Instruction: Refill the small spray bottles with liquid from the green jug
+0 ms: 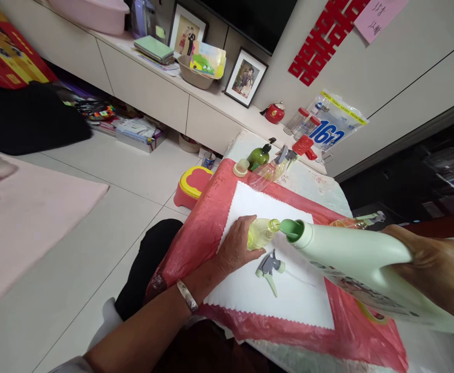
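Observation:
My left hand (239, 245) is wrapped round a small clear yellowish spray bottle (261, 233) with its top off, over the white scalloped sheet (238, 290). In my right hand (433, 264) is the handle of a large pale green detergent jug (351, 248), tipped to the left. Its green spout sits right at the small bottle's neck; whether liquid is flowing I cannot tell. A grey and green trigger spray head (270, 267) with a thin tube lies on the sheet, just below the small bottle.
Red plastic (188, 248) covers the table under the sheet. At the far edge stand a green pump bottle (258, 156), a clear spray bottle (264, 175) and a pale green cap (241, 167). Another spray bottle (357, 221) lies behind the jug. A red-yellow stool (193, 187) is beside the table.

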`<action>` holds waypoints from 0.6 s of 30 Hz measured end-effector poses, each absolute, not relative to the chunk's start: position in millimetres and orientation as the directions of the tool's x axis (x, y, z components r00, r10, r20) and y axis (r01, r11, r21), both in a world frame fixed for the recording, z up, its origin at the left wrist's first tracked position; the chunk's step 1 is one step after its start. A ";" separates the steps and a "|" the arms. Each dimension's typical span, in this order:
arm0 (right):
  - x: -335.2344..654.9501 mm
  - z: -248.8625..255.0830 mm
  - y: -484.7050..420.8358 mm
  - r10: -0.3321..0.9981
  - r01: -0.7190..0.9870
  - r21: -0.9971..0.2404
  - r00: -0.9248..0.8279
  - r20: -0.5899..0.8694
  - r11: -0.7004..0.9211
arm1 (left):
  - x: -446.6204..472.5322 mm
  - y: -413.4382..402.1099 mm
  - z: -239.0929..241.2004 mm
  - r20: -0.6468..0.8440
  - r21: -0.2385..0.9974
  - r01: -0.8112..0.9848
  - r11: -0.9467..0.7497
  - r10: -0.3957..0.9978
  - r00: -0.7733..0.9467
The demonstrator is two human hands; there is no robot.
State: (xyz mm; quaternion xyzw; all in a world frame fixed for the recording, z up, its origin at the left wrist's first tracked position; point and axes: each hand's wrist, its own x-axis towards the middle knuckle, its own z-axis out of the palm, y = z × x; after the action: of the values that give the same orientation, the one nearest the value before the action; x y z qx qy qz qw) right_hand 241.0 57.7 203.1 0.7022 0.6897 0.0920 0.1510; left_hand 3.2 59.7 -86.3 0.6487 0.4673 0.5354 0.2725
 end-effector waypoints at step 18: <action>248.7 198.6 57.8 0.994 0.933 0.344 -0.112 -0.003 0.106 | 2.6 59.7 -85.3 0.435 0.861 0.296 -0.413 0.900 -0.011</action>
State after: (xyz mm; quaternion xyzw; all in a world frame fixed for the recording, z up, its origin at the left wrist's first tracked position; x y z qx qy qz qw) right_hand 248.7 57.8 198.6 0.6560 0.7342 0.1294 0.1178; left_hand 2.6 59.7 -85.3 0.6450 0.4639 0.5388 0.2802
